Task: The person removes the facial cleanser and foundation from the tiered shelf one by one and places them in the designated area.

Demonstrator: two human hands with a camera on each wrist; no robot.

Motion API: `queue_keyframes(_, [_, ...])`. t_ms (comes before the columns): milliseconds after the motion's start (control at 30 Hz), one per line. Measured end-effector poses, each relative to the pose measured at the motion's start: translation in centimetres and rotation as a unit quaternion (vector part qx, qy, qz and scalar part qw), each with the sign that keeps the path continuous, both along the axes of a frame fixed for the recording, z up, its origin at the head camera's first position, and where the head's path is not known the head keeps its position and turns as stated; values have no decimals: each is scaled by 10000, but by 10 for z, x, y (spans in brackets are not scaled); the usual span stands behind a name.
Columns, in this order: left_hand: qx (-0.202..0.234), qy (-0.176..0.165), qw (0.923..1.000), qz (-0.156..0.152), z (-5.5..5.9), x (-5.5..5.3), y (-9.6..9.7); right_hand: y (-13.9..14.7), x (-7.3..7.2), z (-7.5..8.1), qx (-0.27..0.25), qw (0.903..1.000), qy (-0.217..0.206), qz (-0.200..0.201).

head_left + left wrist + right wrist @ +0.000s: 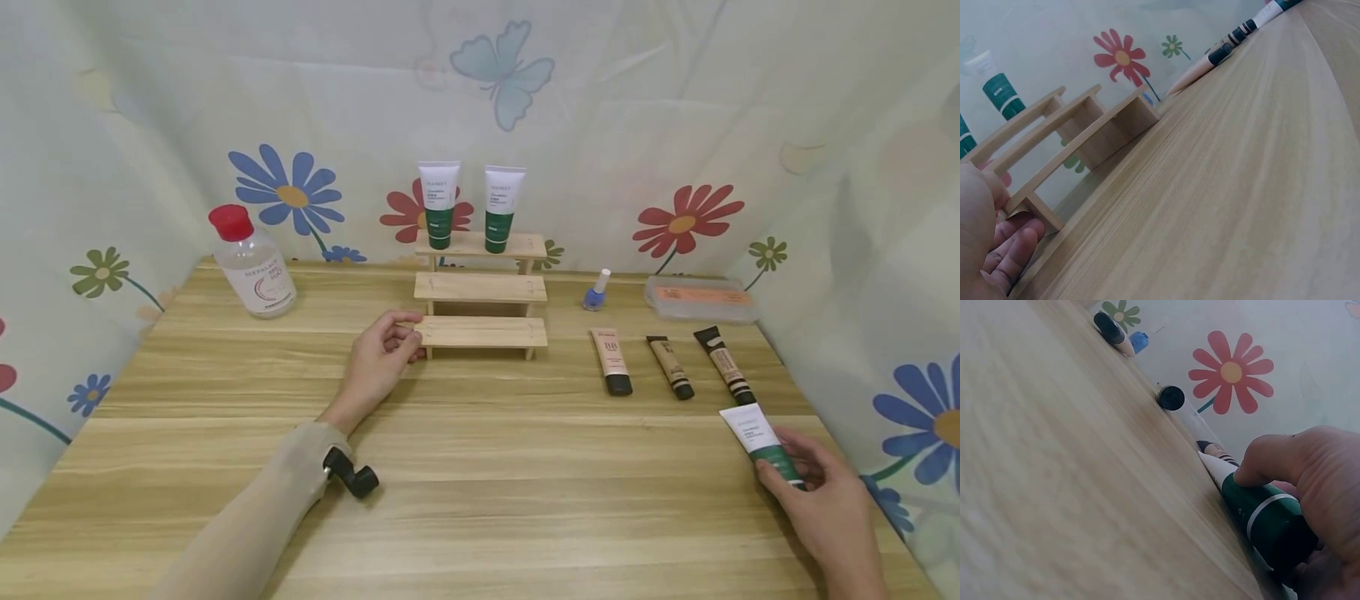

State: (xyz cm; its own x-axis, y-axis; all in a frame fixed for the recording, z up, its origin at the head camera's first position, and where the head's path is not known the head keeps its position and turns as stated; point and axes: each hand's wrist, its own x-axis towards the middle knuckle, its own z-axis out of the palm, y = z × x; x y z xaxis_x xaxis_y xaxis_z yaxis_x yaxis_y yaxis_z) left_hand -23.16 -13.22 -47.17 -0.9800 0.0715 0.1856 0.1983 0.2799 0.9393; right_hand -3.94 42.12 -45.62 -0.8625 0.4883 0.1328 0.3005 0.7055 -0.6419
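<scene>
My left hand (378, 354) is at the left end of a three-step wooden display stand (480, 332). In the left wrist view its fingers (1013, 256) curl under the end of the lowest step and pinch it. Two white-and-green squeeze tubes stand upright on the top step, a left tube (439, 204) and a right tube (503, 208). On the table's right side my right hand (828, 500) grips another white-and-green squeeze tube (761, 442) by its green cap end. The thumb lies across that tube in the right wrist view, its white end touching or close to the tabletop.
A clear bottle with a red cap (258, 271) stands at the back left. Right of the stand are a blue nail polish bottle (595, 292), a pink BB tube (611, 360), a small beige tube (670, 367), a black-ended tube (724, 365) and a flat clear case (701, 300).
</scene>
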Motion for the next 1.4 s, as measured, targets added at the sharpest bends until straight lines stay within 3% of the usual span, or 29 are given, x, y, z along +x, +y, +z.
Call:
queue_keyframes(467, [63, -13, 10000, -5, 2, 1, -2, 0, -4, 2, -270, 9989, -143, -346])
queue_keyframes(700, [33, -70, 10000, -14, 0, 0, -1, -3, -10, 10, -358, 9956, -522, -690])
queue_keyframes(900, [37, -9, 10000, -38, 1, 0, -1, -8, -14, 21, -374, 9955, -519, -697])
queue_keyframes(1033, [41, -11, 10000, -22, 1, 0, -1, -13, -19, 30, -370, 9967, -223, -684])
queue_keyframes(1200, [43, -65, 9999, -75, 2, 1, -1, -24, -33, 42, -365, 9954, 527, -711])
queue_keyframes(1400, [58, -73, 10000, -29, 2, 0, 0, -36, -65, 59, -505, 9890, 1386, -127])
